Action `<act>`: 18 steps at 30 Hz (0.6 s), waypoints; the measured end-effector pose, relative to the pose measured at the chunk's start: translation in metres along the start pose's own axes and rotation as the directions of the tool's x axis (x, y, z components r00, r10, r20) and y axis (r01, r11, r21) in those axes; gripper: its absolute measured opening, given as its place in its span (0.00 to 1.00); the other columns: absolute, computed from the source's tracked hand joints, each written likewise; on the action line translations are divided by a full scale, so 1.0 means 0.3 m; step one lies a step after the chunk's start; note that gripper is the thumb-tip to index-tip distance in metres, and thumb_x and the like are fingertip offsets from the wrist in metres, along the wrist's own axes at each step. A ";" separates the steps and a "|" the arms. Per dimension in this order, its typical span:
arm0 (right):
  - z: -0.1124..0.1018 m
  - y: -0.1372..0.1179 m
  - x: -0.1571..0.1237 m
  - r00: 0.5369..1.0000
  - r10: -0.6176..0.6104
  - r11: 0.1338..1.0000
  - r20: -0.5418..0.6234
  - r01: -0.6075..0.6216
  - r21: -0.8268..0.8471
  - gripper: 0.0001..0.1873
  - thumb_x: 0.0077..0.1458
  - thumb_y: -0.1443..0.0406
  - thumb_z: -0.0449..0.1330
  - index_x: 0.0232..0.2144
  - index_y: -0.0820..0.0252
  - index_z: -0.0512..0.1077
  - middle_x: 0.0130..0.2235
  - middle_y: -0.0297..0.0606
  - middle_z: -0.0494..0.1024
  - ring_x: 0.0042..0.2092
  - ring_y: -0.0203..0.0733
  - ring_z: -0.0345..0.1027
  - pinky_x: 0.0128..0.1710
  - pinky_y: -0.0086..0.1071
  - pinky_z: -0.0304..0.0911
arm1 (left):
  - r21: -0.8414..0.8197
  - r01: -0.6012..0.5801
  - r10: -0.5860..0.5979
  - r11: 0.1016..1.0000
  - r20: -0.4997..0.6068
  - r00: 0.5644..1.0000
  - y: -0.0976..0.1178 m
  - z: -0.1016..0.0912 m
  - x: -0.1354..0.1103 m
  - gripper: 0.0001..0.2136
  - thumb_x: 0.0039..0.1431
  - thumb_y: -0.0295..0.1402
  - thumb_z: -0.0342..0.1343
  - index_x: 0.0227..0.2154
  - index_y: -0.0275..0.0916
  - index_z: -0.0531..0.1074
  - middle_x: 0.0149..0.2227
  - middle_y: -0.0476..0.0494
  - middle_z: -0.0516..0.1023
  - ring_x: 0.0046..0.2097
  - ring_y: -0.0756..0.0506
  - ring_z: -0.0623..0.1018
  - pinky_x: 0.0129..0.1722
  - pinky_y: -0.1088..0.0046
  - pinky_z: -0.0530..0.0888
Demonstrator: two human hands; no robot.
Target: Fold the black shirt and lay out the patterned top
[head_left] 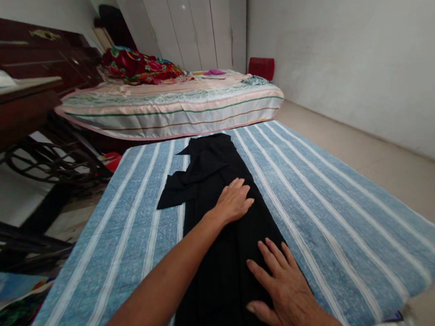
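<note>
A long black garment (215, 265) lies folded lengthwise on the blue-and-white striped cloth (125, 243), with one folded part sticking out to the left near its far end. My left hand (233, 201) rests flat on the middle of the garment, fingers stretched toward its right edge. Closer to me, my right hand (285, 289) lies with spread fingers on the garment's right edge. Neither hand grips the fabric. The garment's nearest end runs down to the bottom of the view.
Beyond the striped cloth stands a bed (181, 110) with a red floral blanket (142, 65) on it. To the left is a wooden table (11, 95) with a metal wheel (48, 161) beneath. A white wardrobe (189, 27) and a red box-like object (261, 68) are at the back.
</note>
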State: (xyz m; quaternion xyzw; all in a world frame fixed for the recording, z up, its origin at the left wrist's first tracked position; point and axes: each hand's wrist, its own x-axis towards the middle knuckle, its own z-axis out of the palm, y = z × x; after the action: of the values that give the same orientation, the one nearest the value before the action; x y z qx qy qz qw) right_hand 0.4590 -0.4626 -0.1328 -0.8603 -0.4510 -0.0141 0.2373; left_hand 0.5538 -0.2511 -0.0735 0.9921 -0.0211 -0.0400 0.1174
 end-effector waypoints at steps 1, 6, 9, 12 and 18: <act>-0.003 -0.001 0.000 1.000 -0.003 1.000 0.003 0.003 -0.002 0.34 0.47 0.47 0.61 0.55 0.50 0.66 0.61 0.50 0.59 0.62 0.63 0.48 0.57 0.61 0.45 | 0.006 0.018 -0.017 1.000 -0.005 1.000 0.008 0.000 0.049 0.19 0.60 0.40 0.46 0.51 0.35 0.64 0.64 0.34 0.54 0.65 0.38 0.50 0.60 0.58 0.54; 0.015 0.010 -0.002 0.998 -0.064 0.997 -0.022 0.063 -0.054 0.36 0.47 0.45 0.59 0.55 0.52 0.64 0.60 0.55 0.60 0.61 0.65 0.48 0.55 0.63 0.45 | 0.007 0.158 -0.158 0.987 0.021 0.987 -0.009 0.032 0.272 0.26 0.62 0.46 0.39 0.56 0.33 0.59 0.65 0.31 0.49 0.66 0.35 0.46 0.60 0.51 0.50; 0.059 0.027 -0.004 0.993 -0.107 0.989 -0.058 0.100 -0.106 0.38 0.46 0.43 0.59 0.56 0.52 0.64 0.59 0.56 0.62 0.60 0.67 0.49 0.54 0.65 0.45 | 0.006 0.212 -0.212 0.977 0.058 0.976 -0.054 0.066 0.336 0.31 0.60 0.51 0.36 0.60 0.34 0.54 0.66 0.31 0.45 0.66 0.34 0.44 0.60 0.48 0.48; 0.115 0.039 -0.007 0.982 -0.139 0.984 -0.129 0.122 -0.134 0.37 0.46 0.43 0.59 0.55 0.51 0.64 0.57 0.55 0.65 0.59 0.69 0.52 0.53 0.68 0.45 | 0.007 0.215 -0.215 0.977 0.075 0.974 -0.092 0.098 0.346 0.36 0.58 0.55 0.34 0.63 0.35 0.48 0.67 0.33 0.41 0.66 0.35 0.41 0.61 0.47 0.46; 0.166 0.031 -0.013 0.969 -0.117 0.980 -0.216 0.077 -0.186 0.18 0.55 0.63 0.59 0.49 0.47 0.68 0.54 0.48 0.69 0.57 0.65 0.57 0.52 0.68 0.48 | 0.021 0.210 -0.211 0.977 0.051 0.976 -0.107 0.123 0.335 0.38 0.57 0.58 0.31 0.63 0.38 0.47 0.67 0.35 0.39 0.66 0.35 0.40 0.61 0.47 0.44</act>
State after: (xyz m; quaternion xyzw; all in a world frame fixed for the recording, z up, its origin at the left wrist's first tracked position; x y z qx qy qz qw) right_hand 0.4544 -0.4491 -0.1816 -0.8476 -0.4598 -0.1630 0.2090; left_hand 0.6516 -0.2336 -0.1243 0.9882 0.0807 -0.0784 0.1042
